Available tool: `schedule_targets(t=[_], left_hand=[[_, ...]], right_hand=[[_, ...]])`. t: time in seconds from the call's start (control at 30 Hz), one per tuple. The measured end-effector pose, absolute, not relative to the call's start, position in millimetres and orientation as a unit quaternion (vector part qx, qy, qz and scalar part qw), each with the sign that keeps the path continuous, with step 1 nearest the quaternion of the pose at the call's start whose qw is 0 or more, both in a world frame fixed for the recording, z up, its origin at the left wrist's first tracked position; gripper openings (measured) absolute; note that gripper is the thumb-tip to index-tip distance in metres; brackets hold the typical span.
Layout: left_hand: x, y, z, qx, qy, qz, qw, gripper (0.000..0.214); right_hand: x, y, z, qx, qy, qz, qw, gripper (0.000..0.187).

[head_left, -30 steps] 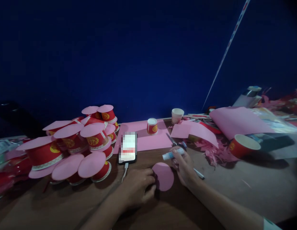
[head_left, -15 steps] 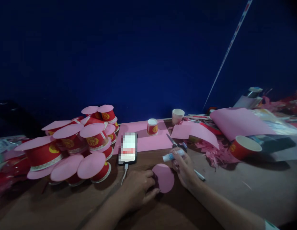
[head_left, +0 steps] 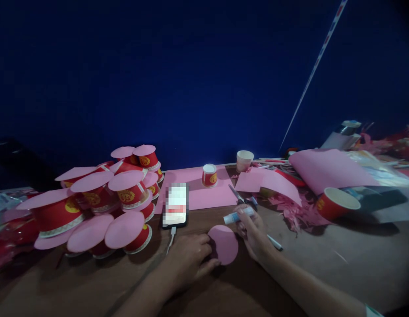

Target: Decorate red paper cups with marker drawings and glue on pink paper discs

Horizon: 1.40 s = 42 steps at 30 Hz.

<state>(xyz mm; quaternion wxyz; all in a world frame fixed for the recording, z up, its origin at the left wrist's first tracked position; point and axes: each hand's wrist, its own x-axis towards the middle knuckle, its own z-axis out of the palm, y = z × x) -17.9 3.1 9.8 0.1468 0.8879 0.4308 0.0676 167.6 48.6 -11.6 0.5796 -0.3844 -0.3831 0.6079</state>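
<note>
A pink paper circle (head_left: 225, 245) lies on the brown table before me. My left hand (head_left: 191, 254) grips its left edge, with the fingertips and thumb bent around that side. Above and right of the circle, my right hand (head_left: 252, 229) holds a white-and-blue glue stick (head_left: 233, 217), its end pointing left. The fingers partly cover the glue stick. Scissors (head_left: 239, 196) lie just beyond my right hand, their handles partly hidden. A white pen (head_left: 275, 242) rests on the table beside my right wrist.
Several red paper cups (head_left: 58, 219) topped with pink discs stand stacked at left. A phone (head_left: 176, 207) with a cable lies ahead. An upturned red cup (head_left: 209, 177) stands on a pink sheet (head_left: 191, 200). Pink shreds (head_left: 295, 211) and a tilted cup (head_left: 336, 204) are at right.
Little differs. The whole view has shifted very slightly, and both hands keep their hold on the paper circle and the glue stick.
</note>
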Motion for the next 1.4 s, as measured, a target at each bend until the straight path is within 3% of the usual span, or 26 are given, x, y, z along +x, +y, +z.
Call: schedule_targets(t=[1.4], left_hand=[[-20.0,6.7,4.3,0.869,0.483,0.033,0.104,0.028]], right_hand=[[168.4,50.4,-15.5,-0.36,-0.387,0.627,0.573,0.027]])
